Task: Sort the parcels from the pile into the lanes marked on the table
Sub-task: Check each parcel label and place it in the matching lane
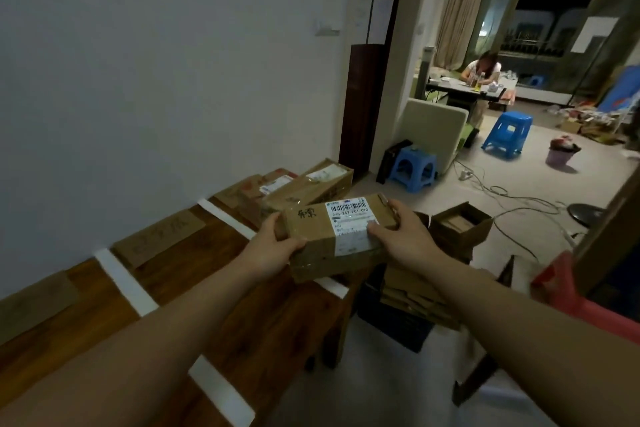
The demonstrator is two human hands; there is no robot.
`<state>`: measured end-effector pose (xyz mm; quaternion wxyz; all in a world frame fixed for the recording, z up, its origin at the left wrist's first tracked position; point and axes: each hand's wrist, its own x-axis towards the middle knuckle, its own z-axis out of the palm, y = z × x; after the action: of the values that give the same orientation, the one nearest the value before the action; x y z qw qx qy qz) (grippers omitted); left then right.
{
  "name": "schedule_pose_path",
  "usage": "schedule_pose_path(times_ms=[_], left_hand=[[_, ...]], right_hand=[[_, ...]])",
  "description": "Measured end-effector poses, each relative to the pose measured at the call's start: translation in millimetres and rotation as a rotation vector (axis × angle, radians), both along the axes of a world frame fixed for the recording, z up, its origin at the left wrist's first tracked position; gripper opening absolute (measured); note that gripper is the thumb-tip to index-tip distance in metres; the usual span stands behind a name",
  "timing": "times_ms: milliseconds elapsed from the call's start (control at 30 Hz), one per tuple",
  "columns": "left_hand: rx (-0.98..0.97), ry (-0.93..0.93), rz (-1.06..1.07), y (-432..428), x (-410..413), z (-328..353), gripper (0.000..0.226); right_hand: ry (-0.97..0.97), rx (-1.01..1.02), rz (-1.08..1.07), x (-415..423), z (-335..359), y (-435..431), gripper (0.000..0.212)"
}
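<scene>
- My left hand [277, 246] grips the left end of a brown parcel [311, 232], with the thumb on top and the fingers curled underneath.
- My right hand [405, 236] holds the other end, thumb pressed on the white shipping label [349, 224].
- The parcel hangs tilted above the table [194, 260], near its right edge.
- More parcels [298, 189] lie piled at the table's far end.
- White tape strips [126, 282] cross the table, marking lanes.
- Cardboard tags [159, 236] lie along the table's wall side.
- Open boxes [460, 225] sit on the floor right of the table.
</scene>
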<state>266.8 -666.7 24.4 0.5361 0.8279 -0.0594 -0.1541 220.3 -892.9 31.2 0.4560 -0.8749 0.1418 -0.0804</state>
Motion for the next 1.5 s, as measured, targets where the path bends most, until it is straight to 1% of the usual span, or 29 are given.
schedule_pose_path(times_ms=[67, 167, 333, 467, 633, 733, 800, 900, 1000, 1100, 1200, 1267, 1333, 1433, 1500], left_hand=[[-0.016, 0.018, 0.0, -13, 33, -4, 0.079], [0.002, 0.056, 0.014, -28, 71, -15, 0.079], [0.026, 0.073, 0.068, -51, 113, -38, 0.08], [0.033, 0.09, 0.167, -78, 126, -49, 0.078], [0.033, 0.156, 0.403, -122, 133, -62, 0.082], [0.081, 0.209, 0.484, -150, 130, -63, 0.077], [0.103, 0.224, 0.523, -165, 127, -64, 0.078], [0.12, 0.192, 0.593, -178, 123, -68, 0.076], [0.149, 0.159, 0.613, -190, 120, -69, 0.073], [0.19, 0.17, 0.593, -199, 118, -66, 0.076], [0.243, 0.18, 0.598, -201, 115, -60, 0.085], [0.273, 0.166, 0.612, -199, 111, -53, 0.084], [0.307, 0.154, 0.637, -192, 104, -43, 0.081], [0.413, 0.17, 0.689, -168, 82, -28, 0.081], [0.478, 0.179, 0.692, -145, 60, -18, 0.078]], right_hand=[[0.005, -0.002, 0.01, 32, 1, -13, 0.063], [0.037, 0.012, 0.032, 77, 0, -34, 0.063], [0.124, -0.037, 0.167, 154, -13, -68, 0.063], [0.178, -0.179, 0.346, 211, -31, -97, 0.067], [0.228, -0.234, 0.538, 263, -56, -129, 0.065], [0.236, -0.211, 0.651, 269, -69, -151, 0.066], [0.235, -0.189, 0.686, 271, -76, -164, 0.066], [0.226, -0.164, 0.717, 273, -84, -173, 0.063], [0.188, -0.148, 0.753, 274, -89, -179, 0.056], [0.21, -0.212, 0.82, 272, -88, -183, 0.062], [0.196, -0.239, 0.84, 270, -82, -184, 0.07], [0.171, -0.26, 0.834, 270, -75, -181, 0.071], [0.116, -0.325, 0.854, 270, -64, -175, 0.067], [0.06, -0.41, 0.892, 265, -42, -154, 0.07], [0.038, -0.412, 0.922, 257, -27, -131, 0.07]])
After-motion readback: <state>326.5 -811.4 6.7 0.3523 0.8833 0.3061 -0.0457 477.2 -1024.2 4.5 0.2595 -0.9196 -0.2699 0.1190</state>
